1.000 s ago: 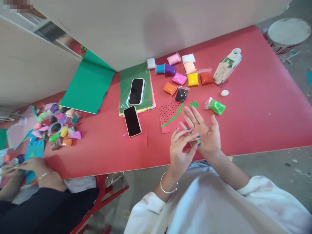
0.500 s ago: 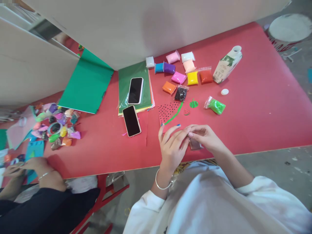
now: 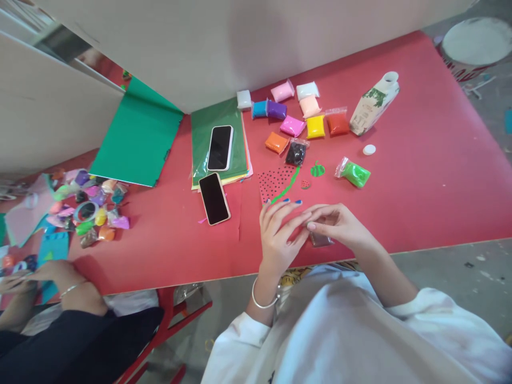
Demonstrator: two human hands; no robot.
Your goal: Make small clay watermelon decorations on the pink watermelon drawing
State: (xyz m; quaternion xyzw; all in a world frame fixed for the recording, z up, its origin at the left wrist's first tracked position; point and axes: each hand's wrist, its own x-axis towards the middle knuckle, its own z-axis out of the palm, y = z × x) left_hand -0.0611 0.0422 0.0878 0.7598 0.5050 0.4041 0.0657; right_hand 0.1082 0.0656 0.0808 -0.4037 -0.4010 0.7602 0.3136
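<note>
A red table (image 3: 420,176) is seen carrying everything. At its far middle, 11 small clay packets (image 3: 296,117) are spread in loose rows, with a tilted white carton (image 3: 374,104) just right of them and a white cap (image 3: 369,150) near it. A green clay packet (image 3: 354,174) is laid nearer. A stack of coloured paper (image 3: 208,144) bears 1 phone (image 3: 220,148); a 2nd phone (image 3: 214,198) rests on the table, overlapping the stack's near edge. A green sheet (image 3: 136,138) is set at far left, and a heap of clay packets (image 3: 88,205) lies left. A dotted red paper piece (image 3: 276,184) lies mid-table.
</note>
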